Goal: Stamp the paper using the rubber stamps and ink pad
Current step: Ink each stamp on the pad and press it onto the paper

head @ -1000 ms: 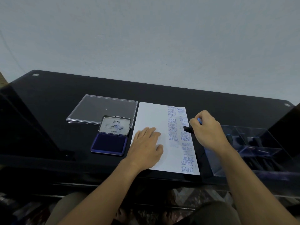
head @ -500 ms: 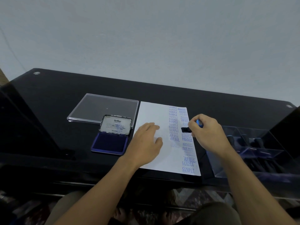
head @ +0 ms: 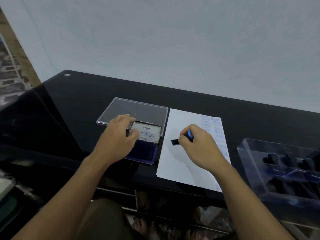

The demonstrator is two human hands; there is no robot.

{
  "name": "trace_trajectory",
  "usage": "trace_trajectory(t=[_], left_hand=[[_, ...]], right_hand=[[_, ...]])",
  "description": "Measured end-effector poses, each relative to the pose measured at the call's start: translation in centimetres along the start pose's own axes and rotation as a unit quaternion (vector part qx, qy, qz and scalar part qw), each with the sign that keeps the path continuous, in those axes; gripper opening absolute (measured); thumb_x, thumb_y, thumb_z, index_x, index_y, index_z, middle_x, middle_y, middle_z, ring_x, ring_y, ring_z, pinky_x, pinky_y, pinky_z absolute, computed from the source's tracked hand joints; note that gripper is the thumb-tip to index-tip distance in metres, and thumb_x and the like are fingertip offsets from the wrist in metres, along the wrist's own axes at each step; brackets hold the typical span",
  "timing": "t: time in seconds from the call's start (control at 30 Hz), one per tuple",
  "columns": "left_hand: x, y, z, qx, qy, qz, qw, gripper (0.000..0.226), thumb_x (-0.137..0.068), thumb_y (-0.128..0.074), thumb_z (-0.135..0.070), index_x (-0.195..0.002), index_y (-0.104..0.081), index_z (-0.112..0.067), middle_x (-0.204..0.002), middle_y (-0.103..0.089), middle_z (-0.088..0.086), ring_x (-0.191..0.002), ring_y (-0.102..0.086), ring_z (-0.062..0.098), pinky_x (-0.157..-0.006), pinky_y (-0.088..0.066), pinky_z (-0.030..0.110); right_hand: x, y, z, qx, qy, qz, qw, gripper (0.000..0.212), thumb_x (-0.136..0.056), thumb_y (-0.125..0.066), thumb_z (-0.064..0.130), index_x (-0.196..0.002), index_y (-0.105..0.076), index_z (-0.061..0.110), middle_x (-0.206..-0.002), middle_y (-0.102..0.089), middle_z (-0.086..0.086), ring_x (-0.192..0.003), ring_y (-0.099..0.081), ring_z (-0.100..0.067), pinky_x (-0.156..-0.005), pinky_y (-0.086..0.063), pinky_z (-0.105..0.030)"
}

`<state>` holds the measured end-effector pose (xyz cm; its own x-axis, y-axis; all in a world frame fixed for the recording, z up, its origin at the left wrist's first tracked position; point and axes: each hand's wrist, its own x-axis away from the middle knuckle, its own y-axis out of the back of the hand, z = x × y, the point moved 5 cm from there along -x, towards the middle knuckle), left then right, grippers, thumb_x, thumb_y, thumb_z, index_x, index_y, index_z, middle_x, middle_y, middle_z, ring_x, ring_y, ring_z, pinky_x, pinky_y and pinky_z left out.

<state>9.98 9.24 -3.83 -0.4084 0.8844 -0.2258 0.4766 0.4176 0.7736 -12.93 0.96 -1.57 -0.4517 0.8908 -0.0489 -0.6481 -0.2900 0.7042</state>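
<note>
Stamp [head: 175, 142]: pinched in curled right hand [head: 199, 146], above paper [head: 176, 163] by worktop [head: 86, 104] front edge. Ink pad [head: 147, 151]: just left; left hand [head: 117, 141] on it, blurred, grip unclear.

I log the surface [head: 83, 104] as glossy black. The paper [head: 181, 122] is white, with columns of blue stamped words down its right edge, some faint. The ink pad [head: 147, 152] reads deep violet-blue; its lid lining is white with dark print and a darkened rim. The stamp [head: 174, 142] is black with a bright blue cap. The flat case [head: 138, 108] is clear. The box [head: 251, 153] is clear too, its contents dark with blue tints. The wall [head: 173, 40] is pale grey.
</note>
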Motion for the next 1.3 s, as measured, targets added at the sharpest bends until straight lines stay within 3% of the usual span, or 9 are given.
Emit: trace_trajectory(t=[0.27,0.33,0.47,0.73,0.93,1.1,1.2,1.3], left_hand=[[1.4,0.8,5.6,-0.019,0.049,-0.01,0.999,0.039,-0.094,-0.056,-0.025,-0.132,-0.055,-0.015,-0.138,-0.053,0.001,-0.13,-0.043,0.019,-0.106,-0.036,0.033],[1.8,0.5,6.2,-0.03,0.047,-0.014,0.998,0.038,-0.094,-0.055,-0.023,-0.131,-0.056,-0.012,-0.137,-0.053,0.003,-0.129,-0.044,0.021,-0.11,-0.036,0.039],[2.3,-0.5,6.8,-0.075,0.046,-0.009,0.996,0.04,-0.096,-0.054,-0.025,-0.134,-0.055,-0.012,-0.145,-0.047,0.004,-0.137,-0.037,0.021,-0.12,-0.019,0.05],[2.5,-1.2,7.1,-0.123,0.024,-0.022,0.992,0.04,-0.097,-0.05,-0.028,-0.134,-0.055,-0.013,-0.148,-0.045,0.005,-0.14,-0.035,0.022,-0.118,-0.022,0.05],[2.5,-1.3,7.1,-0.131,0.019,-0.025,0.991,0.04,-0.097,-0.048,-0.028,-0.133,-0.054,-0.013,-0.146,-0.045,0.005,-0.14,-0.035,0.022,-0.117,-0.021,0.051],[2.5,-1.4,6.9,-0.132,0.028,-0.02,0.991,0.04,-0.097,-0.047,-0.028,-0.134,-0.053,-0.013,-0.147,-0.044,0.005,-0.141,-0.034,0.022,-0.118,-0.019,0.05],[2.5,-1.4,6.8,-0.131,0.03,-0.024,0.991,0.039,-0.097,-0.047,-0.027,-0.133,-0.053,-0.012,-0.147,-0.044,0.006,-0.14,-0.034,0.022,-0.118,-0.019,0.05],[2.5,-1.4,6.7,-0.131,0.03,-0.029,0.991,0.038,-0.096,-0.049,-0.025,-0.132,-0.054,-0.011,-0.146,-0.045,0.006,-0.139,-0.036,0.023,-0.117,-0.019,0.05]], right_hand=[[-0.9,-4.7,3.9,0.069,0.086,0.121,0.987,0.007,-0.102,-0.047,0.024,-0.099,-0.051,0.018,-0.082,-0.06,0.004,-0.066,-0.053,-0.008,-0.052,-0.035,-0.016],[-1.1,-5.6,4.6,0.097,0.106,0.152,0.978,0.007,-0.102,-0.045,0.022,-0.1,-0.048,0.016,-0.082,-0.061,0.0,-0.069,-0.055,-0.015,-0.057,-0.042,-0.026],[-1.5,-6.8,5.3,0.155,0.131,0.19,0.961,0.007,-0.1,-0.045,0.021,-0.096,-0.044,0.015,-0.084,-0.06,-0.004,-0.074,-0.057,-0.024,-0.066,-0.048,-0.04],[-1.8,-9.0,6.7,0.212,0.195,0.167,0.943,0.013,-0.099,-0.047,0.022,-0.093,-0.044,0.011,-0.079,-0.059,-0.009,-0.07,-0.056,-0.028,-0.057,-0.044,-0.039],[-1.4,-10.2,6.5,0.211,0.196,0.153,0.945,0.017,-0.098,-0.047,0.02,-0.088,-0.034,0.016,-0.069,-0.045,0.0,-0.058,-0.043,-0.019,-0.048,-0.025,-0.028],[-1.6,-10.4,6.3,0.204,0.185,0.149,0.95,0.015,-0.098,-0.049,0.022,-0.09,-0.037,0.017,-0.08,-0.056,-0.007,-0.069,-0.052,-0.025,-0.049,-0.033,-0.029],[-1.8,-10.8,6.2,0.206,0.173,0.147,0.952,0.013,-0.098,-0.05,0.025,-0.093,-0.042,0.016,-0.09,-0.065,-0.009,-0.076,-0.059,-0.027,-0.057,-0.051,-0.036],[-1.8,-10.9,6.1,0.199,0.16,0.148,0.955,0.014,-0.098,-0.05,0.024,-0.093,-0.04,0.017,-0.091,-0.064,-0.01,-0.077,-0.058,-0.027,-0.056,-0.048,-0.035]])
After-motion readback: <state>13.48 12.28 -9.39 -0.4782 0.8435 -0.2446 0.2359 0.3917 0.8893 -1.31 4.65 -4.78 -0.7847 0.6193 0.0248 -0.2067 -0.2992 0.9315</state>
